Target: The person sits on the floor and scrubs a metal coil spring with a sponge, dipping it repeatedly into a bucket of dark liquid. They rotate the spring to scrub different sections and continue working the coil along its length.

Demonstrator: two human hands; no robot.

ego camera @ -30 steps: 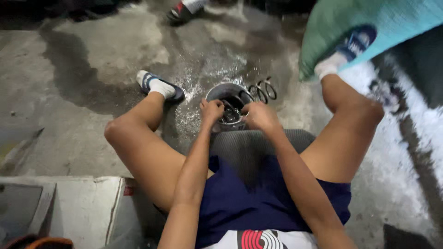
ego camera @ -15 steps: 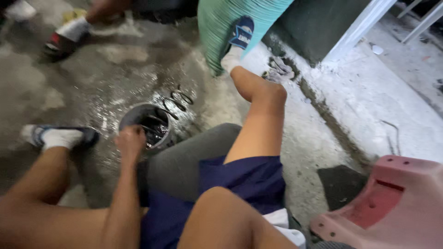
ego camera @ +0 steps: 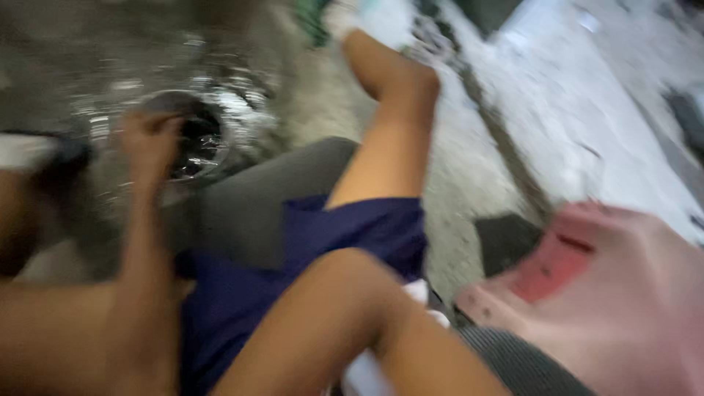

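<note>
Seated low over a wet concrete floor (ego camera: 469, 183), I see the left hand (ego camera: 150, 143) at the near rim of a round metal bowl (ego camera: 194, 139). The fingers seem curled onto something shiny inside it, though motion blur keeps me from telling whether they grip or merely rest there. The bowl sits on the ground between the legs, likely so that the water pooled around it drains away from the body. Just right of that hand lie a grey cloth (ego camera: 257, 198) and dark blue shorts (ego camera: 345, 235), with a bent knee (ego camera: 407, 81) rising beyond them. The right forearm (ego camera: 345, 323) crosses the lower frame toward the right edge; the right hand itself is out of view, so I cannot tell its state. Far to the right of the hand, a reddish plastic stool (ego camera: 609, 293) stands on the drier, paler floor.
</note>
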